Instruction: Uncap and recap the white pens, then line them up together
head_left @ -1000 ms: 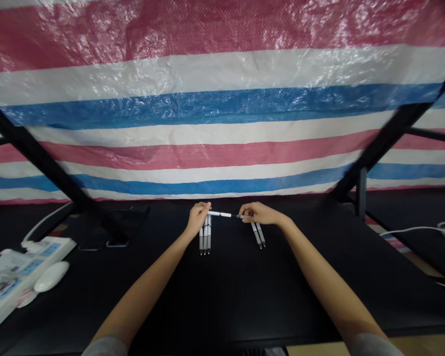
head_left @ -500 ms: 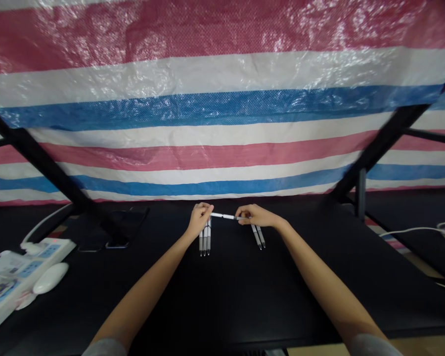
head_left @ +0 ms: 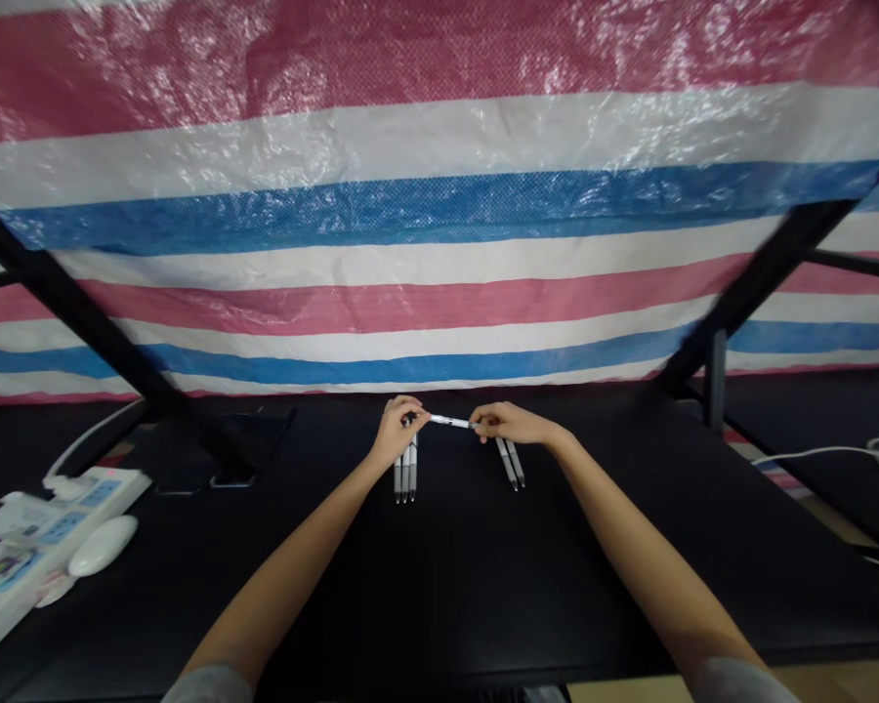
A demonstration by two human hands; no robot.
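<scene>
In the head view, the left hand [head_left: 397, 432] and right hand [head_left: 511, 424] pinch opposite ends of a white pen [head_left: 450, 422] with fingers pressed together, holding it crosswise. Just nearer the left hand, three pens [head_left: 405, 474] lie side by side; two pens [head_left: 511, 463] lie slanted near the right hand, all on a black desk [head_left: 483, 586].

Light: even, soft room light, source not visible; the striped plastic tarpaulin [head_left: 439, 234] is bright, the black table [head_left: 439, 586] dim.
Glare: white sheen along the tarpaulin's upper creases.
Shadows: faint.
Distortion: wide-angle stretching toward the edges.
Blur: the small pens [head_left: 405, 475] look slightly soft.
</scene>
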